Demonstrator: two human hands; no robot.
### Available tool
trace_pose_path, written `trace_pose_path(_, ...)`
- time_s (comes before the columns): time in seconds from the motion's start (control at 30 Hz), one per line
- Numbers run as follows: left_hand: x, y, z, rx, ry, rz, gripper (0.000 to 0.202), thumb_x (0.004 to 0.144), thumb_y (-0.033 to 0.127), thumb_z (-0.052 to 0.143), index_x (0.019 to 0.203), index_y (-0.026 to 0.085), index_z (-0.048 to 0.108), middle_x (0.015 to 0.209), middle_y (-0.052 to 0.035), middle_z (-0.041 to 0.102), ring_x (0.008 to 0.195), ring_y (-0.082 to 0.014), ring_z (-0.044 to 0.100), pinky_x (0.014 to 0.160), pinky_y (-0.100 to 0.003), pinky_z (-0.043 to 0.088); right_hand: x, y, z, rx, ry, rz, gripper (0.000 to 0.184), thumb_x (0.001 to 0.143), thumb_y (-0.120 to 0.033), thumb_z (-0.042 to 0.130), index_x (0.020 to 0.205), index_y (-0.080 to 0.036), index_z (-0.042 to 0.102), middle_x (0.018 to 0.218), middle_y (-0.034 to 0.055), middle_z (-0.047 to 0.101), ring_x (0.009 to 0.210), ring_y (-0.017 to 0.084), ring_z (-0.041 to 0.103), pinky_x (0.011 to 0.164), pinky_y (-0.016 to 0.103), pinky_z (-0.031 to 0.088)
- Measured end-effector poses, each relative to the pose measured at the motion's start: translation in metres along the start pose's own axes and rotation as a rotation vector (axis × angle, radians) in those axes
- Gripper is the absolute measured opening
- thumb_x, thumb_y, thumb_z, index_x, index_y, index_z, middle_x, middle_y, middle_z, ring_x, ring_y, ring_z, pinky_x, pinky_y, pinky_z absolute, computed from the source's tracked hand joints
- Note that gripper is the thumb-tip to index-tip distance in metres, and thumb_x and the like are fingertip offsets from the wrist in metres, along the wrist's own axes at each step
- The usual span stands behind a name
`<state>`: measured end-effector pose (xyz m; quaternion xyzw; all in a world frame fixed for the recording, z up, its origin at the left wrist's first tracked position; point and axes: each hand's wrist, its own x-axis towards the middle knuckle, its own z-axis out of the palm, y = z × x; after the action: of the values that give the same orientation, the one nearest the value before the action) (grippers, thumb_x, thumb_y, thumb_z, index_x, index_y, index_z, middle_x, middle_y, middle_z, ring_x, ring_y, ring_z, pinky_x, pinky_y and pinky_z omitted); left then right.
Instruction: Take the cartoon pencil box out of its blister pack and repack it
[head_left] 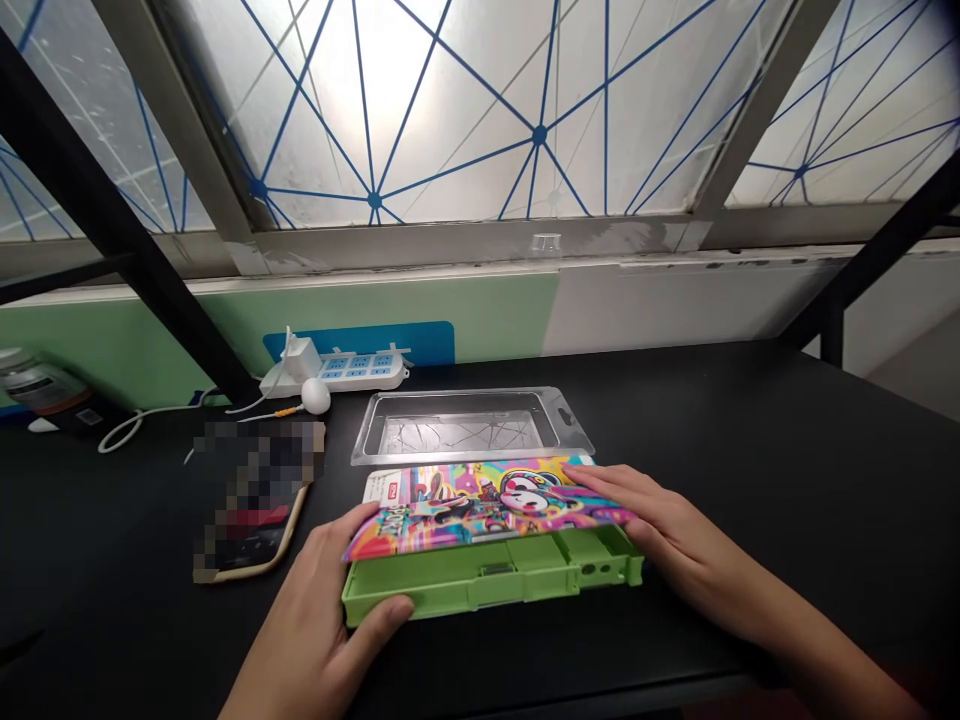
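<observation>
A green plastic pencil case (457, 592) lies on the black table in front of me, its lid (480, 510) partly raised. Bright cartoon print with a panda-like figure covers the lid. Under it show shallow green compartments and a few small round holes near the right end. My left hand (322, 590) grips the left end, thumb on the front wall and fingers at the lid's left edge. At the right end, my right hand (667, 525) holds the lid, its fingers stretched along the top and the thumb by the corner.
Behind the case lies a clear plastic tray (566, 425). A phone (296, 500) in a light-edged case is at the left. Further back are a white power strip (367, 371) with a plugged-in charger, cables and a dark bottle (64, 400). Black slanted bars flank the window.
</observation>
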<state>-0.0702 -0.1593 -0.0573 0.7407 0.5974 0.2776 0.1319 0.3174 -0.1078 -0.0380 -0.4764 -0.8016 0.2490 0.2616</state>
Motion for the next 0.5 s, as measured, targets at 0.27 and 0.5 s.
trace_pose_path(0.27,0.002,-0.006,0.001,0.015,0.077,0.066,0.056,0.101,0.065,0.04,0.145,0.032,0.049,0.134,-0.0061,0.066,0.118,-0.0281,0.068,0.094,-0.038,0.058,-0.003,-0.001,0.008,-0.074,-0.106,0.063,0.087,0.08,-0.066,0.075,0.155,-0.035,0.045,0.156,0.0116,0.05,0.141,0.039,0.047,0.114,0.058,0.042)
trace_pose_path(0.5,0.008,-0.018,0.009,0.064,0.087,0.216,0.044,0.099,0.057,0.054,0.134,0.033,0.06,0.136,-0.0051,0.067,0.12,-0.0289,0.066,0.096,-0.037,0.056,0.005,-0.014,0.008,-0.089,0.013,0.069,0.051,0.099,-0.064,0.045,0.121,-0.027,0.071,0.125,0.014,0.067,0.109,0.033,0.064,0.091,0.049,0.056)
